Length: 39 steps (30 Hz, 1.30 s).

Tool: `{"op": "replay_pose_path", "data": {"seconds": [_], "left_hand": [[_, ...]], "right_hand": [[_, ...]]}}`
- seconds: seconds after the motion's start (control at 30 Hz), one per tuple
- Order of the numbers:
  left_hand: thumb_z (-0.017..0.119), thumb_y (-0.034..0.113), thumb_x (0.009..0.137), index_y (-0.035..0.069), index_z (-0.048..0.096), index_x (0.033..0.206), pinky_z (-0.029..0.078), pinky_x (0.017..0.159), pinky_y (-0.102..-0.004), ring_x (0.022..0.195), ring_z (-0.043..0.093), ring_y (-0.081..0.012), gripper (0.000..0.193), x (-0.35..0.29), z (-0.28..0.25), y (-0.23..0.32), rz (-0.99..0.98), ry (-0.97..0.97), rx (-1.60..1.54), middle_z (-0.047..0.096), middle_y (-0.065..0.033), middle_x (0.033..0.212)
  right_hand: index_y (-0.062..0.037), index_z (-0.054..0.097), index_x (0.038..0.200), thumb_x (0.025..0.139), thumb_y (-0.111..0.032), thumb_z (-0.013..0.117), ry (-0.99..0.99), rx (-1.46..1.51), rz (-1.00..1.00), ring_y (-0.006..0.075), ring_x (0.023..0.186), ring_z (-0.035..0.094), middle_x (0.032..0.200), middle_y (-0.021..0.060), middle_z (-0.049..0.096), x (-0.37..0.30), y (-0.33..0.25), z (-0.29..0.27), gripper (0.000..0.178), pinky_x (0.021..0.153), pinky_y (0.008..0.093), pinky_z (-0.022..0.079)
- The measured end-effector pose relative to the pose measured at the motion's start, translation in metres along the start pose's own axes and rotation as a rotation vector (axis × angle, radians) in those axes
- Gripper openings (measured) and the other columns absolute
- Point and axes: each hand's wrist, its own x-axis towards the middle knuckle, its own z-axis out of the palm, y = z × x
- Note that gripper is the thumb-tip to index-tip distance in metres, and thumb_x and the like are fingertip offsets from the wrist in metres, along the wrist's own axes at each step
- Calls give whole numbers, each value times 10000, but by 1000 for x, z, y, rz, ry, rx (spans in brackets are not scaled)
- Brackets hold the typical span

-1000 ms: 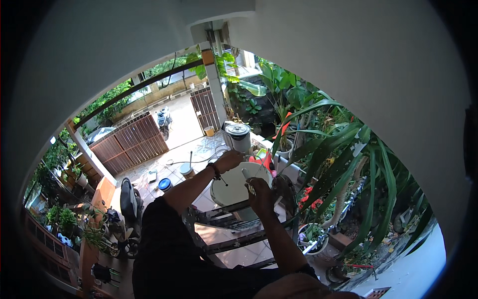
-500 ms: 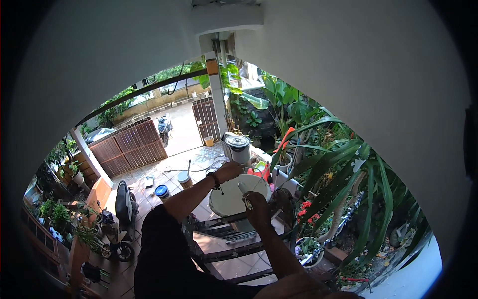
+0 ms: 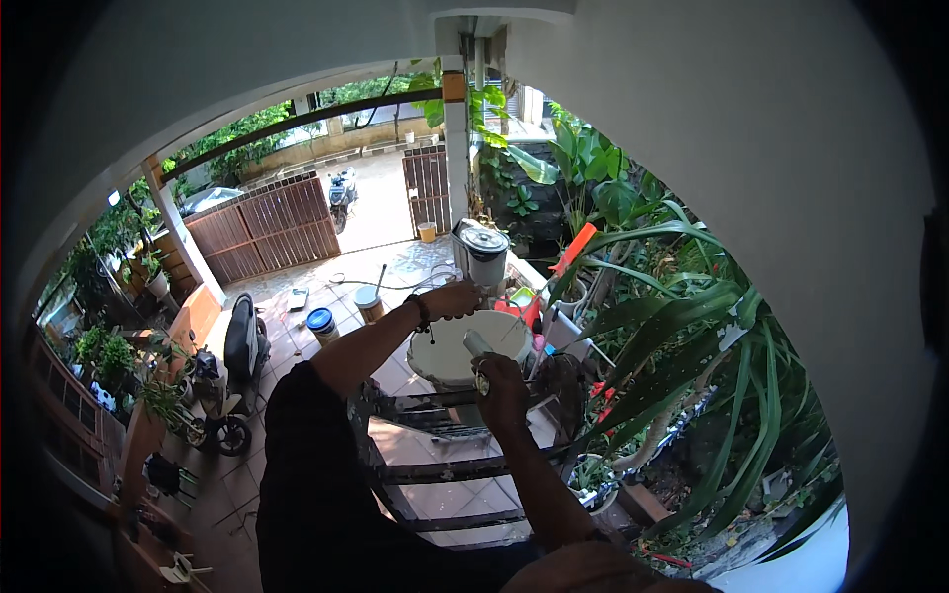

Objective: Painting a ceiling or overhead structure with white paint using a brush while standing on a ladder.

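A wide white bucket (image 3: 442,361) with pale contents stands in front of me at the top of a dark, paint-spattered ladder (image 3: 445,472). My left hand (image 3: 453,299) is at the bucket's far rim with its fingers curled; what lies in them is hidden. A dark bracelet circles that wrist. My right hand (image 3: 502,385) is closed around a pale, cylinder-shaped tool (image 3: 477,343), whose rounded end points up and left over the bucket's opening. The fist hides the rest of the tool, so its exact kind does not show.
Below on the tiled floor are a lidded pail (image 3: 482,242), a blue-topped can (image 3: 320,321) and an open can (image 3: 367,299). A motor scooter (image 3: 242,341) is parked at left. Long leaves (image 3: 682,346) crowd the right side. A pale wall (image 3: 751,109) curves close overhead.
My view has tilted and turned left, so the yard sits lower and farther right. Both hands stay at the bucket; the right hand's tool now shows larger and more fully above the fist.
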Motion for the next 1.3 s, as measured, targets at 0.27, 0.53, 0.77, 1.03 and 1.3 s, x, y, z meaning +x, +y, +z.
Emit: {"op": "replay_pose_path", "data": {"seconds": [0.27,0.53,0.77,1.03,1.3], "left_hand": [[413,330,959,102,522,827,270,427,-204,515,321,-40,285,-2,-2,4,-58,-50,-141,412,60,670],[426,303,922,100,510,794,247,402,-213,492,311,-41,255,-4,7,11,-56,-55,-173,409,62,645],[426,343,959,98,525,843,265,413,-192,524,331,-28,289,3,7,6,-53,-92,-100,442,59,689],[416,324,965,104,531,872,251,411,-192,501,299,-26,265,7,5,3,-60,-95,-144,425,63,687],[406,246,966,106,521,891,236,415,-181,504,292,-24,196,-5,1,3,48,-169,-92,401,72,671]], "right_hand": [[-122,657,990,685,35,659,-27,-18,-5,283,970,603,1036,103,622,0,1,4,343,807,377,520],[-85,634,942,635,101,633,-27,5,55,283,969,593,984,86,625,2,-2,3,359,831,367,491],[-79,641,940,685,71,619,-32,-14,66,287,967,598,979,97,633,0,-1,3,297,819,369,497],[-86,647,943,697,60,618,-32,23,36,280,965,603,974,97,637,-2,-5,2,288,819,368,500],[-124,664,969,647,3,691,-102,-6,21,294,985,589,1028,93,623,-11,-10,4,347,799,390,511]]}}
